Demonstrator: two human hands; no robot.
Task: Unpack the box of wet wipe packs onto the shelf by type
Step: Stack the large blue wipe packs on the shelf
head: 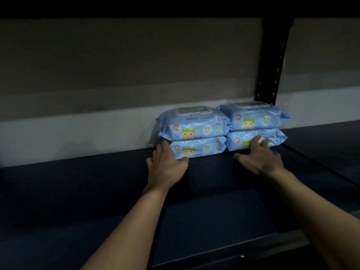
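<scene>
Dark shelf (97, 191): my left hand (165, 164) and right hand (261, 154), fingers flat, press four blue packs (192, 125) (one type) back to square the stacks

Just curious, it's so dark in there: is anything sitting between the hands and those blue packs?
Nothing visible. The left hand already touches the lower left pack, and the right hand touches the lower right pack.
</scene>
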